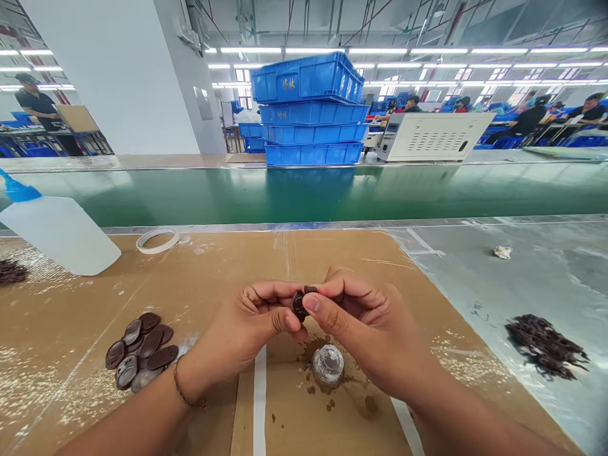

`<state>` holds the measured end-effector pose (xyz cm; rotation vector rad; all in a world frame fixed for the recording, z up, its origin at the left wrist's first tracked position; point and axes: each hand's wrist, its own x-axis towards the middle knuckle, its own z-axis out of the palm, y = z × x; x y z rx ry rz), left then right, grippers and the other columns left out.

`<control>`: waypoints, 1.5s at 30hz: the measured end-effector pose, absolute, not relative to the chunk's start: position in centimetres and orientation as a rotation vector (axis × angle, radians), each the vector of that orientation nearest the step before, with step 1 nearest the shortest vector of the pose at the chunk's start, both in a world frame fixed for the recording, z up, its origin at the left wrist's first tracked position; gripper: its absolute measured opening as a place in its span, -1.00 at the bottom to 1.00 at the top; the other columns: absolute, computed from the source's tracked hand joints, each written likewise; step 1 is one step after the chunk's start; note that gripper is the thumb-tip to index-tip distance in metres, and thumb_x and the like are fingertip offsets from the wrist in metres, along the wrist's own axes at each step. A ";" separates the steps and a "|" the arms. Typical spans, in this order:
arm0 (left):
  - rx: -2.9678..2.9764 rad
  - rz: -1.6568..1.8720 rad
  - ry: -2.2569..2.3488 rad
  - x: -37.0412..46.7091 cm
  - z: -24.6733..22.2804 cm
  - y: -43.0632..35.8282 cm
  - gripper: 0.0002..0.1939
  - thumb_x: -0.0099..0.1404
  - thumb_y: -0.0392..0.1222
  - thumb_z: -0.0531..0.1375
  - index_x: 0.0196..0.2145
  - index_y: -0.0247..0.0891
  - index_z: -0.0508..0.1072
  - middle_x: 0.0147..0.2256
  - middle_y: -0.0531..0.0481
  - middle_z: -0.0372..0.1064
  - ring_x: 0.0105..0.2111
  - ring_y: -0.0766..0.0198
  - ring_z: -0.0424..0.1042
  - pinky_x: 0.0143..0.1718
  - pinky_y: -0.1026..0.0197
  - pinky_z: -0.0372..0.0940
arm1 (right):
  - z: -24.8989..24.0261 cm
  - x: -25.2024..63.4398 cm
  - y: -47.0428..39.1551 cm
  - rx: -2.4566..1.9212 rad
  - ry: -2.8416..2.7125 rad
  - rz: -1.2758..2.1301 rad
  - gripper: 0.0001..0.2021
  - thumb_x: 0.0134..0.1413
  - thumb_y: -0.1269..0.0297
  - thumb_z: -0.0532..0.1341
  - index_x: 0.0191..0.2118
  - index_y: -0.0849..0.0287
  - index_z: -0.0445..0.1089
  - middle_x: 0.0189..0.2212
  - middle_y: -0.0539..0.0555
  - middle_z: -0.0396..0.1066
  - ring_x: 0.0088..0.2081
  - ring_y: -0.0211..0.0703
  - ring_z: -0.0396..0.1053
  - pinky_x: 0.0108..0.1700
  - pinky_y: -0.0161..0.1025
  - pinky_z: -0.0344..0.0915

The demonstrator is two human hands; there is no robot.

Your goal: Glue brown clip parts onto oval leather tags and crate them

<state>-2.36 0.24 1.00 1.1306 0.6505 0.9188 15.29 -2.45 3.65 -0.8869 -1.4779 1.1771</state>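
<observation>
Dark piece: small, above the desk, between both hands' fingertips
Left hand: 9 o'clock from the piece, thumb and fingers gripping it
Right hand: 3 o'clock, thumb and finger pinching its edge
Jar: 5 o'clock
Brown ovals: heaped, between 8 and 9
Dark strands: piled, 3 o'clock, farther out
Tape roll: 10 o'clock
Crates: stacked, 12 o'clock

wearer's hands — 2 | front-stack crates — 4 | strand heaps: 2 | bottle: 1 | tape ring: 1 | jar: 1
</observation>
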 end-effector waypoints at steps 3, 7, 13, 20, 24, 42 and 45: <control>1.113 0.924 0.654 -2.4 1.0 0.2 -0.78 0.13 -0.10 0.44 -0.24 -0.14 0.65 -0.41 0.05 0.56 -0.43 0.39 0.51 -0.28 0.37 0.42 | 3.6 15.3 -2.4 -0.887 -1.460 1.196 -0.82 0.22 0.27 0.30 -0.40 0.14 0.40 -0.49 -0.04 0.47 -0.44 -0.29 0.43 -0.40 -0.34 0.36; 1.083 0.917 0.649 -2.4 1.0 0.3 -0.75 0.09 -0.10 0.46 -0.24 -0.13 0.65 -0.38 0.04 0.57 -0.41 0.36 0.53 -0.26 0.34 0.44 | 3.6 15.2 -2.4 -0.870 -1.428 1.247 -0.83 0.22 0.29 0.30 -0.41 0.15 0.38 -0.48 -0.06 0.47 -0.46 -0.36 0.39 -0.42 -0.39 0.33; 1.088 0.929 0.673 -2.3 1.1 0.3 -0.76 0.08 -0.11 0.47 -0.26 -0.14 0.65 -0.42 0.04 0.55 -0.44 0.37 0.50 -0.26 0.32 0.41 | 3.8 15.0 -2.3 -0.857 -1.409 1.287 -0.80 0.19 0.29 0.31 -0.44 0.16 0.36 -0.52 -0.06 0.44 -0.49 -0.36 0.37 -0.45 -0.39 0.30; 1.079 0.932 0.680 -2.1 1.2 0.3 -0.71 0.04 -0.06 0.49 -0.26 -0.14 0.64 -0.43 0.04 0.54 -0.44 0.38 0.47 -0.27 0.32 0.38 | 4.0 14.8 -2.4 -0.893 -1.378 1.298 -0.78 0.14 0.25 0.33 -0.46 0.16 0.33 -0.53 -0.05 0.44 -0.50 -0.33 0.37 -0.47 -0.37 0.28; 1.086 0.927 0.686 -2.2 1.0 0.3 -0.69 0.04 -0.05 0.49 -0.25 -0.17 0.64 -0.45 0.03 0.54 -0.44 0.37 0.47 -0.27 0.31 0.38 | 4.0 14.7 -2.3 -0.873 -1.367 1.313 -0.78 0.14 0.25 0.33 -0.46 0.16 0.33 -0.53 -0.06 0.44 -0.50 -0.35 0.37 -0.45 -0.38 0.29; 1.093 0.923 0.719 -2.4 1.0 0.2 -0.67 0.04 -0.04 0.49 -0.23 -0.17 0.65 -0.46 0.02 0.48 -0.46 0.39 0.38 -0.31 0.31 0.32 | 4.1 14.9 -2.1 -0.877 -1.391 1.283 -0.74 0.10 0.13 0.38 -0.47 0.14 0.39 -0.52 -0.05 0.47 -0.47 -0.29 0.42 -0.40 -0.32 0.37; 1.089 0.930 0.710 -2.5 0.9 0.2 -0.68 0.04 -0.04 0.49 -0.24 -0.16 0.65 -0.46 0.02 0.47 -0.46 0.40 0.36 -0.32 0.31 0.30 | 4.0 15.0 -2.0 -0.869 -1.368 1.306 -0.73 0.06 0.12 0.41 -0.49 0.14 0.43 -0.51 -0.06 0.48 -0.46 -0.30 0.44 -0.39 -0.33 0.36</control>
